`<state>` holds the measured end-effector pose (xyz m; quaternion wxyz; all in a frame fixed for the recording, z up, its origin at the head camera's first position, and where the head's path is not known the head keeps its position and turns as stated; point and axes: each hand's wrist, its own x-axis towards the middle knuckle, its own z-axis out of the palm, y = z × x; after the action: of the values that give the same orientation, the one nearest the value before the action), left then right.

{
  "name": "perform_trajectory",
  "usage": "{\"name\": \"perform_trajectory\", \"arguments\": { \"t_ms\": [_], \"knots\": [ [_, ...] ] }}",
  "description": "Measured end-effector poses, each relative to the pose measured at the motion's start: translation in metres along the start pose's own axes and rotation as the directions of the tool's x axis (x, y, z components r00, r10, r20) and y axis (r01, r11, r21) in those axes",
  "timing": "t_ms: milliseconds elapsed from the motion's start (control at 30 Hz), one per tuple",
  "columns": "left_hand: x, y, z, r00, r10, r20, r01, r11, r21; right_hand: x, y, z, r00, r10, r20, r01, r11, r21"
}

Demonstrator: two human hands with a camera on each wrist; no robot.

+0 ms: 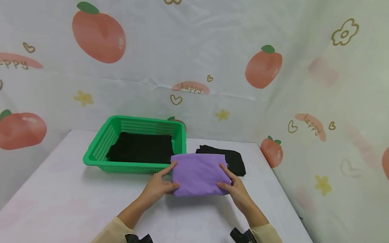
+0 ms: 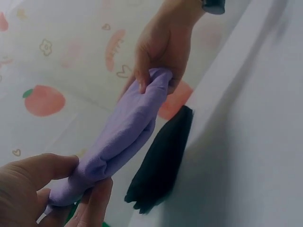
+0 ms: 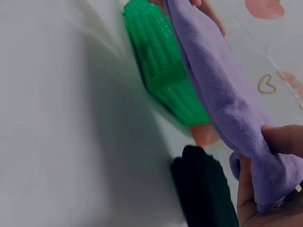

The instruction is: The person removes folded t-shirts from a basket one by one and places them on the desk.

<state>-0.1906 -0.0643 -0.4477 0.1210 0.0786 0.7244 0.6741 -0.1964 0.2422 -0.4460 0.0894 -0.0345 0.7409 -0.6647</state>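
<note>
Both hands hold a folded purple cloth (image 1: 199, 174) up off the table, one at each side. In the head view the left hand (image 1: 158, 184) pinches its left edge, thumb on the near face. At the opposite edge the right hand (image 1: 238, 190) grips it the same way. From the left wrist view the purple cloth (image 2: 123, 130) shows several soft layers, with the left hand (image 2: 52, 187) at its lower end and the right hand (image 2: 165, 47) at its upper end. The fingers under the cloth are partly hidden.
A green plastic basket (image 1: 91, 153) stands at the back left with folded black cloth (image 1: 141, 148) inside. Another folded black cloth (image 1: 236, 162) lies on the white table (image 1: 91, 199) behind the purple one, partly covered by it. A fruit-printed sheet (image 1: 152, 44) hangs behind.
</note>
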Motion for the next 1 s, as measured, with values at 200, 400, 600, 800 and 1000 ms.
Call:
{"name": "perform_trajectory", "arguments": {
  "t_ms": [200,400,600,800,1000],
  "knots": [
    [0.0,-0.01,0.017,0.997,0.024,0.068,-0.019,0.997,-0.081,-0.014,0.01,-0.012,0.999,0.011,-0.035,-0.012,1.0,-0.023],
    [0.005,-0.017,0.04,0.994,0.035,0.104,-0.024,0.994,-0.106,-0.027,0.015,-0.031,0.997,0.03,-0.068,-0.034,0.998,-0.054],
    [0.012,-0.021,0.063,0.988,0.04,0.151,-0.018,0.99,-0.14,-0.039,0.021,-0.051,0.995,0.027,-0.097,-0.034,0.997,-0.075],
    [0.018,-0.025,0.086,0.986,0.029,0.166,-0.006,0.99,-0.14,-0.048,0.028,-0.069,0.991,0.027,-0.134,-0.044,0.991,-0.128],
    [0.028,-0.029,0.106,0.983,0.05,0.175,-0.025,0.99,-0.14,-0.054,0.029,-0.088,0.989,0.039,-0.14,-0.062,0.985,-0.163]
  ]
}}
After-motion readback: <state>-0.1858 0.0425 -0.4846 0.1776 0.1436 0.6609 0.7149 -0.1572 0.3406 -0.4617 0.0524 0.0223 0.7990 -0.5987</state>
